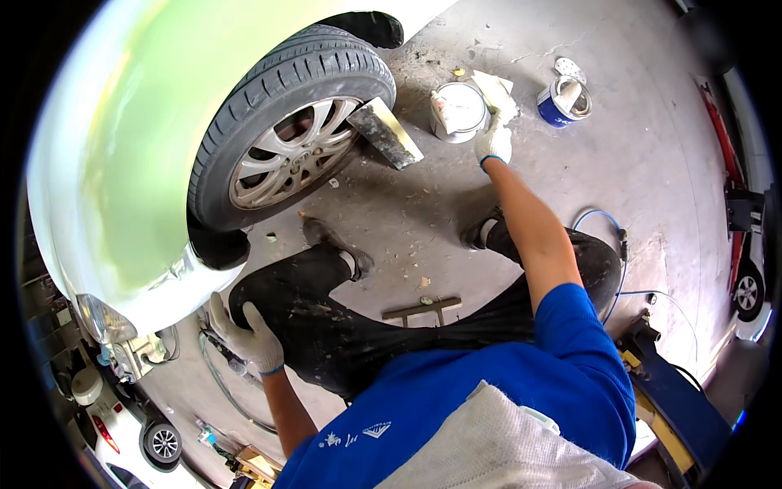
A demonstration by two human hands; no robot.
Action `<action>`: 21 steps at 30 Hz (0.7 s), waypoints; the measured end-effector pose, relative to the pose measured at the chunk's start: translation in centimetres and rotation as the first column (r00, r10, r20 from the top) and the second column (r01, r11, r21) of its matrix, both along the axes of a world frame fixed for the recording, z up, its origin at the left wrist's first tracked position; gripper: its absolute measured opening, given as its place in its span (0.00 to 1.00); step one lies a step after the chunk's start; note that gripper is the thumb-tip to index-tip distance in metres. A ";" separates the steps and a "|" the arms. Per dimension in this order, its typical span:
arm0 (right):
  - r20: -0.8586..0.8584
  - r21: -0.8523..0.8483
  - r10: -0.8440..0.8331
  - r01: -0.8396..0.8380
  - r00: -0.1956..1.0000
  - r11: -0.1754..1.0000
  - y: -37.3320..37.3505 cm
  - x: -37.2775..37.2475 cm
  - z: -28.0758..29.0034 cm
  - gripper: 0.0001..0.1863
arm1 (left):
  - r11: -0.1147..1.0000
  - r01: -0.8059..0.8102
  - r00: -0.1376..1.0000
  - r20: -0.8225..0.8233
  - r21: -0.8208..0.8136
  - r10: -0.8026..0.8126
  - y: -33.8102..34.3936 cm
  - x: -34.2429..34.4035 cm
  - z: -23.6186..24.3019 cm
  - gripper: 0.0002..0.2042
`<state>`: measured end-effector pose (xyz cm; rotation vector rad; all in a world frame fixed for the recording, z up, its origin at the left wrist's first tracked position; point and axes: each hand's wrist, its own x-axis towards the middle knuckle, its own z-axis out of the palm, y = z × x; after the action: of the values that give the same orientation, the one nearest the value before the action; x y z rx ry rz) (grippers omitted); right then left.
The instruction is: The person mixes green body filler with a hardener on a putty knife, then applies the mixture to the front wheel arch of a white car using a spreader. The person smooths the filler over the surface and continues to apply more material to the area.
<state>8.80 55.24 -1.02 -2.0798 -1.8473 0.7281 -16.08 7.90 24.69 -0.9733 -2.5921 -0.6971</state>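
My left hand [251, 336], in a white knit glove, rests beside my left knee near the car's front bumper, fingers stretched out and holding nothing. My right arm reaches forward. The gloved right hand [494, 143] is beside a white-lidded can [461, 112], closed at the edge of a pale flat sheet [492, 86]; the fingertips are partly hidden. A pale crumpled piece lies on the can's lid. Right of the hand stands an open blue tin [564, 103] with something whitish in it. A smeared rectangular board [386, 134] leans against the tyre [292, 130].
The car's fender [155, 138] has a greenish sanded patch. Below me is a low stool frame [422, 310]. A blue hose [621, 269] runs at my right, near a blue metal beam [684, 407]. A white car [130, 440] stands at lower left.
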 end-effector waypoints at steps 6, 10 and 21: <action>-0.523 0.420 0.260 -0.020 0.811 0.907 -12.0 -4.4 5.9 0.34 | 0.998 0.047 0.955 -0.291 -0.046 -0.059 0.4 1.9 2.1 0.24; -0.559 0.413 0.435 -0.218 0.706 0.884 -22.7 -6.3 14.2 0.39 | 0.935 0.285 0.944 0.109 0.210 -0.312 3.5 6.0 3.5 0.14; -0.194 0.359 0.921 -0.849 0.339 0.388 -31.3 1.2 27.0 0.36 | 0.779 -0.144 0.202 0.789 0.610 -0.580 7.2 10.3 -3.5 0.18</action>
<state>9.98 23.95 26.02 -0.5048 -2.5958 0.9906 -5.82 15.13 21.23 -0.8019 -2.5957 -2.8451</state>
